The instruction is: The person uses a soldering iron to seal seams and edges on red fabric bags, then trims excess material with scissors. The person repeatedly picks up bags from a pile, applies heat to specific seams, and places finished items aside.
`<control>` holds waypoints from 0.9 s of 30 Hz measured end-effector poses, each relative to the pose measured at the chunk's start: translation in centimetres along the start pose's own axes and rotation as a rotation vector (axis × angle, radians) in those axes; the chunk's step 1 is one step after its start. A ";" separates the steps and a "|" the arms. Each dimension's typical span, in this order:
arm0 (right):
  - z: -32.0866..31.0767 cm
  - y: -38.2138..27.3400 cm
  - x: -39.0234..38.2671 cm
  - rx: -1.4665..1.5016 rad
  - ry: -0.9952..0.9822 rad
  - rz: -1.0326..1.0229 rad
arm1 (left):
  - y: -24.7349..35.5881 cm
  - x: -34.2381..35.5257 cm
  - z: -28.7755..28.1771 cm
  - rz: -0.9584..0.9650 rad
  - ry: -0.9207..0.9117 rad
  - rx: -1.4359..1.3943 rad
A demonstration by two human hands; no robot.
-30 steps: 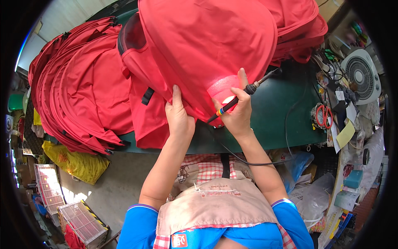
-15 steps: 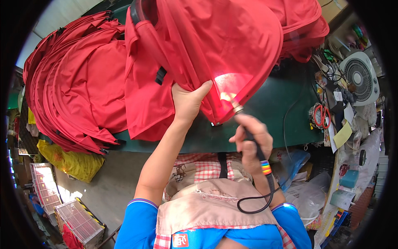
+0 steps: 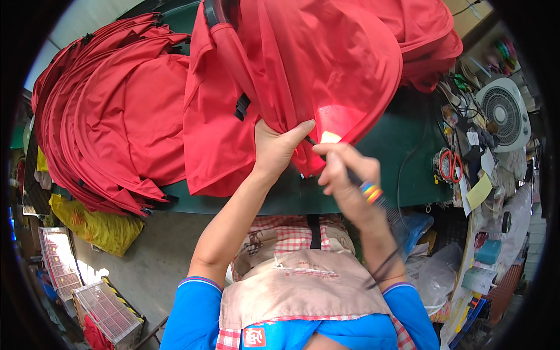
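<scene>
My left hand (image 3: pixel 274 143) grips a fold of a large red fabric piece (image 3: pixel 344 64) with stiff curved edges, its thumb pointing right. In my right hand (image 3: pixel 353 178) is a corded pen-shaped tool with a black handle and rainbow-coloured bands (image 3: pixel 371 192). The tool's thin end reaches the fabric just beside my left thumb; whether it touches I cannot tell. A bright patch of light (image 3: pixel 332 119) lies on the fabric there. The tool's cord (image 3: pixel 385 268) is smeared by motion. A black buckle (image 3: pixel 241 107) hangs near my left hand.
Several stacked red fabric pieces (image 3: pixel 99 116) cover the left of the dark green table (image 3: pixel 268 198). More red fabric lies at the back right. Orange-handled scissors (image 3: pixel 450 165) and a fan (image 3: pixel 503 111) stand at the right. A yellow bag (image 3: pixel 96 224) lies below the table's left end.
My right hand has turned and moved up and left, bringing the tool's end next to my left thumb. My left hand and the fabric fold have shifted slightly right.
</scene>
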State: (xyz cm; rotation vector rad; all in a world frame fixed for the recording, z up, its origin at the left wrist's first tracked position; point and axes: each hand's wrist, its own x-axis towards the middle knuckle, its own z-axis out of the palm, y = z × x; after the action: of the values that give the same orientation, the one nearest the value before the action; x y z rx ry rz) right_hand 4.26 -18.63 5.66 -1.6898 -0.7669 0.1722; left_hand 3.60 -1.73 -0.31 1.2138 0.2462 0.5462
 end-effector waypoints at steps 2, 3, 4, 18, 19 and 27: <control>-4.1 -3.5 1.9 0.099 -0.249 0.392 | -0.2 -0.2 -0.8 -0.048 -0.017 0.040; -5.9 -3.9 2.7 0.055 -0.235 0.263 | 0.0 -0.4 -1.0 -0.059 -0.024 0.015; -7.5 -2.5 3.6 0.130 -0.183 0.028 | 0.1 -0.6 -1.3 -0.064 -0.029 -0.007; -4.8 -2.3 30.8 -0.289 0.002 -0.967 | 12.5 -7.0 -17.3 0.188 -0.017 0.463; -5.3 -4.0 30.1 -0.238 0.211 -1.026 | 12.1 -5.4 -19.5 0.374 0.435 0.408; -3.1 -14.2 20.4 -0.342 0.654 -1.099 | 1.0 -2.4 -0.1 0.281 -0.150 0.533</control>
State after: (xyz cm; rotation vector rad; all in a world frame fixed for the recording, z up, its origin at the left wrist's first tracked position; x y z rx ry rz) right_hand 15.94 -8.58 25.38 -1.2684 -1.1221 -1.2599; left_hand 1.29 -2.67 0.37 1.8173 0.0933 0.6509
